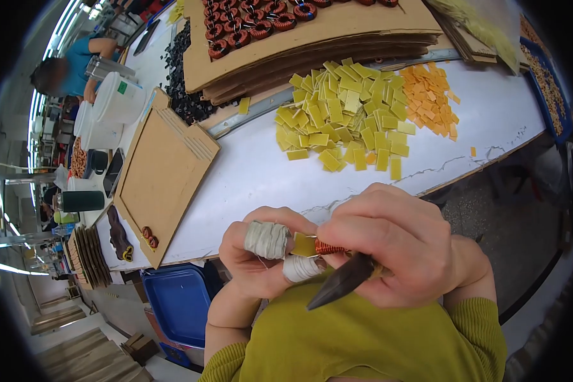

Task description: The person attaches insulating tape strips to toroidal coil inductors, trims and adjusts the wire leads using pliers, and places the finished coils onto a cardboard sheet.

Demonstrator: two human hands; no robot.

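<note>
Copper wire winds round a small coil (328,247) held up between the two hands, just in front of the person's green top (356,337) and near the edge of the white table (254,172). Taped finger and thumb of the left hand (256,256) pinch a yellow chip (303,245), hardly any gap between them beyond the chip itself; it sits right at the coil's end. Fingers of the right hand (398,248) are curled tight, their tips gripping the coil, while a dark pointed tool (342,283) juts from under them, tip aimed down and to the left of view. How its other end is held is hidden.

Beyond the hands, a heap of yellow chips (344,111) lies on the table, touching a smaller heap of orange chips (430,95). Behind them, rows of coils (261,25) rest on stacked cardboard (325,48). Two more coils (149,237) lie at the near corner of a brown board (165,172). Below its corner stands a blue tray (178,305).
</note>
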